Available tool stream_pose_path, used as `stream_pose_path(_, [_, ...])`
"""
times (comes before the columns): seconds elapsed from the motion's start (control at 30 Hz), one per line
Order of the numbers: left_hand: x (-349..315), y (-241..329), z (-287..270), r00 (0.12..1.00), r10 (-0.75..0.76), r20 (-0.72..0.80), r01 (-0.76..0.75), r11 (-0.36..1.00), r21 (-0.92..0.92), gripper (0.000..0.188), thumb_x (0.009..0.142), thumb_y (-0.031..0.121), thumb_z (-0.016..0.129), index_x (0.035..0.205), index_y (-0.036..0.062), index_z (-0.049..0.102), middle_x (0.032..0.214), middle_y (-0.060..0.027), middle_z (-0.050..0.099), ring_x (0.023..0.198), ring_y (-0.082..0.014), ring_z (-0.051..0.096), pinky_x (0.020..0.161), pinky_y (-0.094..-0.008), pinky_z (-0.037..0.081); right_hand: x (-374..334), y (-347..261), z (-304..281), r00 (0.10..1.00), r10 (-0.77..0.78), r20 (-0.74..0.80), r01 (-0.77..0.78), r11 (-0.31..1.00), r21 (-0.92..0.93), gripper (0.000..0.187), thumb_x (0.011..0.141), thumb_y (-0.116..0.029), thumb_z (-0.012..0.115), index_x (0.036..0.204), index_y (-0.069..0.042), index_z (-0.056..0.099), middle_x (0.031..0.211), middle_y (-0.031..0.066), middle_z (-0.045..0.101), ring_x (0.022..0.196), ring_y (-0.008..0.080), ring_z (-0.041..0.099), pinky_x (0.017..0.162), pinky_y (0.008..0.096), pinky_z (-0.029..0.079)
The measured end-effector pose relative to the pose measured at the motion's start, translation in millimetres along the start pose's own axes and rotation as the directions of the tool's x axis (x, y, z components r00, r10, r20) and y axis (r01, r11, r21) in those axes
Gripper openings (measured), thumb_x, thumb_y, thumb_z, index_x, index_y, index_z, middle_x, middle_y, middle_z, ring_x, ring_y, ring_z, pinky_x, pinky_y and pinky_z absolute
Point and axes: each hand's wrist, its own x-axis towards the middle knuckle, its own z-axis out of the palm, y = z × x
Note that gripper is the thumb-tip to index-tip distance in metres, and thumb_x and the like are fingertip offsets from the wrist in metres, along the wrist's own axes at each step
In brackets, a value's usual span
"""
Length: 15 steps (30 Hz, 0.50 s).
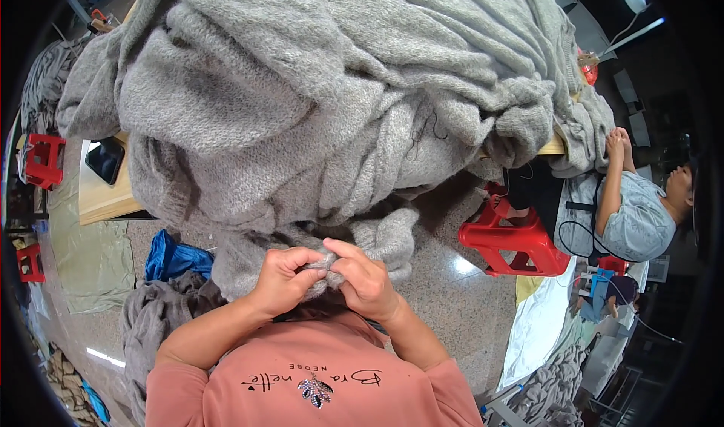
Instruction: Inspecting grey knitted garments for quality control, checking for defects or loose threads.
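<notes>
Close in front of my body, a grey knit garment [386, 238] is bunched up between my hands. My left hand [285, 278] is closed in a pinch on its edge, thumb against the bent fingers. Right beside it, my right hand [367, 279] pinches the same edge with thumb and fingertips. Any small tool or thread between the fingertips is too hidden to make out. Beyond my hands a big heap of the same soft grey knit [249, 102] covers the table and hangs over its near side. A loose dark thread [434, 129] lies on the heap.
A dark phone [105, 160] lies on the wooden table [113, 201] at left. Blue cloth [172, 257] and darker grey knit [162, 314] sit low to my left. At right stands a red stool [509, 238]; past it a co-worker [637, 216] sits with hands raised near the knit.
</notes>
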Motion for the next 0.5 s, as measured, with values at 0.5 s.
stream_pose_path(0.5, [-2.6, -0.2, -3.1, 0.949, 0.315, 0.021, -0.306, 0.902, 0.303, 0.02, 0.062, -0.013, 0.057, 0.075, 0.0013, 0.064, 0.071, -0.0102, 0.062, 0.064, -0.0181, 0.06, 0.057, -0.0259, 0.047, -8.8, -2.0, 0.1, 0.938, 0.274, 0.214, -0.297, 0.951, 0.084, 0.033, 0.059, 0.009, 0.045, 0.088, 0.002, 0.057, 0.077, 0.015, 0.057, 0.066, 0.0286, 0.058, 0.059, 0.0335, 0.046])
